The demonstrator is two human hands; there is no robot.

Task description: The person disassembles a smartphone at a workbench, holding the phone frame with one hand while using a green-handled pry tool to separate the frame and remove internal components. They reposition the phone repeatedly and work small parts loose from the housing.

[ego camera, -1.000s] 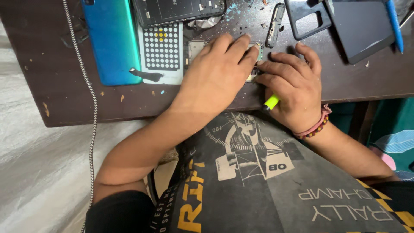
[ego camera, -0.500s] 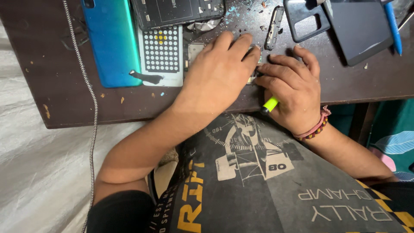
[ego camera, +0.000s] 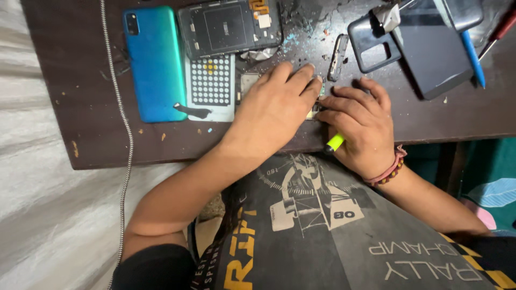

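Note:
My left hand (ego camera: 274,107) lies palm down near the front edge of the dark wooden table (ego camera: 80,129). Its fingertips pin a small phone part (ego camera: 316,109), which is mostly hidden under the fingers. My right hand (ego camera: 361,124) sits just to the right and grips a thin tool with a yellow-green handle end (ego camera: 335,142). The tool's tip points at the small part, where the two hands' fingertips meet. A beaded bracelet (ego camera: 388,172) circles my right wrist.
A blue phone back cover (ego camera: 156,64) and a white perforated pad (ego camera: 211,86) lie to the left, below an opened phone body (ego camera: 231,27). At the right are a black phone case (ego camera: 371,45), a dark slab (ego camera: 435,53), a blue pen (ego camera: 473,59) and a red-handled tool (ego camera: 502,29). A braided cable (ego camera: 122,118) runs down the left.
Both hands stay in the same place on the small part. Only the camera view has shifted slightly.

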